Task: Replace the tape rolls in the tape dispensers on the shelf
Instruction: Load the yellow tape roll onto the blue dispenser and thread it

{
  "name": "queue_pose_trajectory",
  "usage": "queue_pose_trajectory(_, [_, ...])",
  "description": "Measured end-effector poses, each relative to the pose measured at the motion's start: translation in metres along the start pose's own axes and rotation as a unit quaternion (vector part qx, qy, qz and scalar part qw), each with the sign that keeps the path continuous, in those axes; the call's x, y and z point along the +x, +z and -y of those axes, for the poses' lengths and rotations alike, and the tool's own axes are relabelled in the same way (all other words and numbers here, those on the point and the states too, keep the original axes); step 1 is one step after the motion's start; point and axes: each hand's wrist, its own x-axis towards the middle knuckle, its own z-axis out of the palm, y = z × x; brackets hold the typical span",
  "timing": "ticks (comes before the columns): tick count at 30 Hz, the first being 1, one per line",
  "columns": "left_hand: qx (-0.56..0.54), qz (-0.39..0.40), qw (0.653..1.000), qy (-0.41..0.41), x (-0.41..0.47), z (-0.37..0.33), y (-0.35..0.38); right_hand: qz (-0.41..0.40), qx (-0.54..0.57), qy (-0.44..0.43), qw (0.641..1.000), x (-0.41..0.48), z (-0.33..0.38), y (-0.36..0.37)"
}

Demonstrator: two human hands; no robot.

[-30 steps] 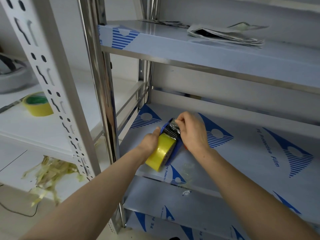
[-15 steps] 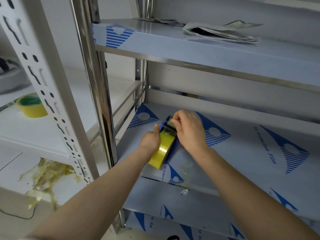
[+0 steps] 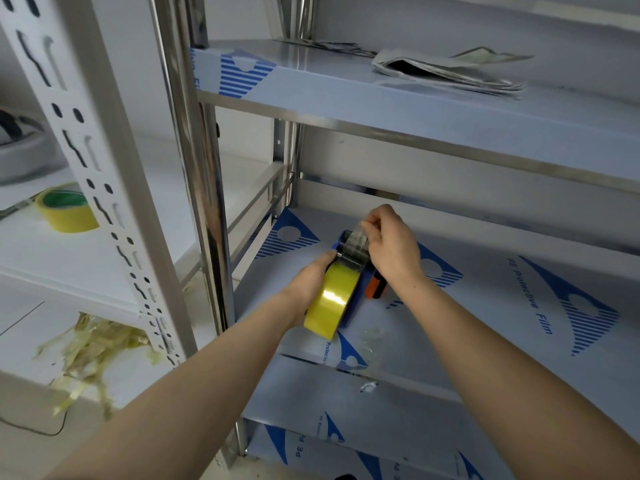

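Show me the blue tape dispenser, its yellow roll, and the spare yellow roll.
Blue plastic tape dispenser (image 3: 362,284): head view, side plate.
Yellow tape roll (image 3: 330,301): head view, glossy outer face.
Spare yellow tape roll (image 3: 71,220): head view, outer wall.

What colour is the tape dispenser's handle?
Orange, partly black: the handle, clearest in the head view.

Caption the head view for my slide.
Left hand holds the yellow tape roll in a blue dispenser on the shelf; right hand pinches the tape end.
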Motion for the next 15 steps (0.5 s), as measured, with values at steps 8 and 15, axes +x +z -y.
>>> queue_pose_trajectory(8, [-0.063, -0.006, 0.998, -0.016, -0.002, -0.003, -0.006, -0.013, -0.079, -0.102, 0.992, -0.013, 0.019, 0.010])
queue_pose_trajectory(15, [-0.010, -0.008, 0.999, -0.033, -0.006, 0.001, 0.001, -0.055, 0.041, -0.038, 0.997, -0.006, 0.004, 0.021])
